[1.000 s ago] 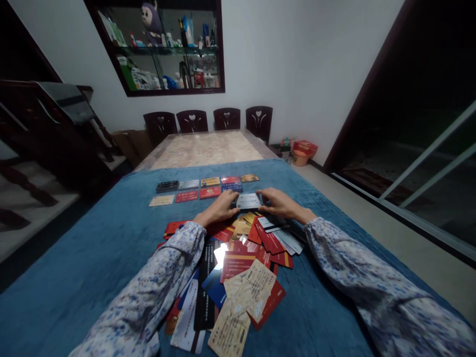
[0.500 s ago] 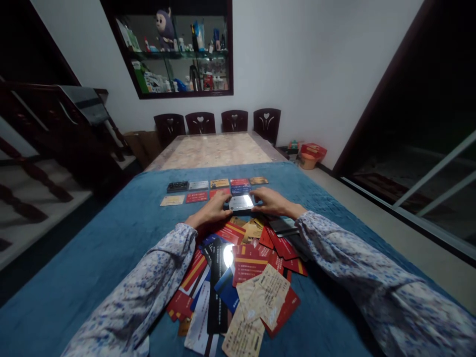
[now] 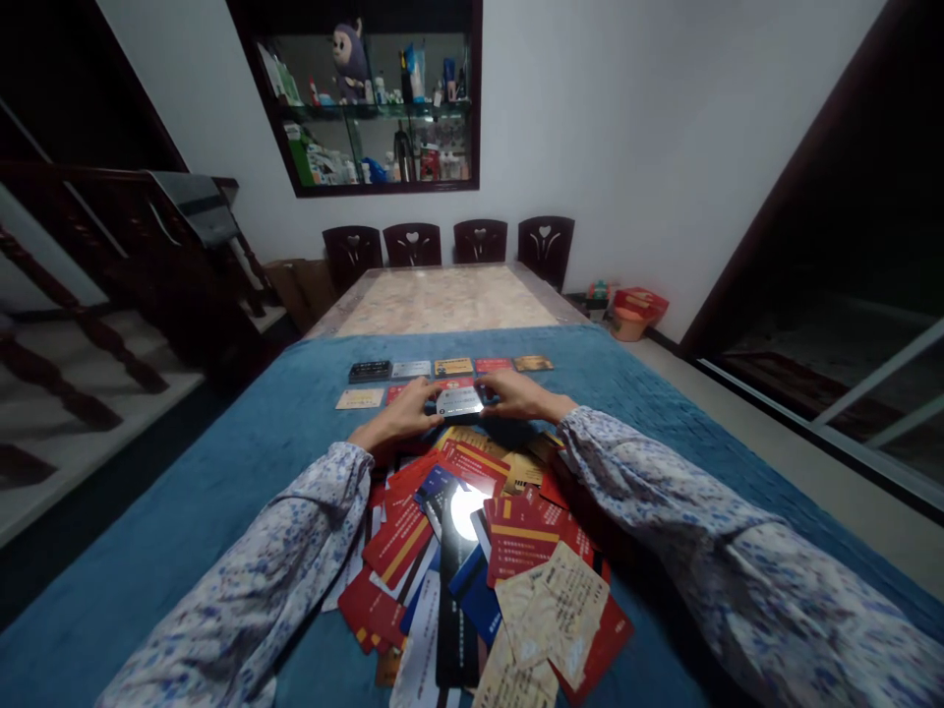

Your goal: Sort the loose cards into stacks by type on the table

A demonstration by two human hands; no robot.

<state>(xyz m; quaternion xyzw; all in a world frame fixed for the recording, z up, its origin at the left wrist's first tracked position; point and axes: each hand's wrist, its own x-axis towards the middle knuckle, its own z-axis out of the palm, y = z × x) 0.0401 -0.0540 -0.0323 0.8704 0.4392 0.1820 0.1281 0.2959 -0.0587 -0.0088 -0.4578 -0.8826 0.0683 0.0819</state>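
A silver-topped stack (image 3: 458,402) of cards is held level by its two short ends, just beyond the near pile and in front of the laid-out cards. Its left end is pinched by the fingers and thumb of the left hand (image 3: 402,413), its right end by those of the right hand (image 3: 522,395). The print on top is too small to be read, and whether the underside is touching the cloth cannot be told.

Behind the stack, a red card (image 3: 455,382) is partly covered; another red card (image 3: 394,395) is mostly hidden by the left hand. Beside that one a cream card (image 3: 360,398) is left in full view. Farther back, a row is formed by black cards (image 3: 370,372), a silver card (image 3: 411,369), a yellow card (image 3: 452,367), a red-faced card (image 3: 494,365) and a gold card (image 3: 533,363).

The loose pile (image 3: 523,541) is washed out by glare at one spot, overlapped by both sleeves and cut off at the lower edge. Everything is borne by a blue cloth (image 3: 295,423), by which the near part of a stone-patterned table (image 3: 457,295) is covered. Dark chairs (image 3: 546,246) are lined up beyond, under shelves (image 3: 383,108) set into the wall. At right, the dark doorway can hardly be made out.
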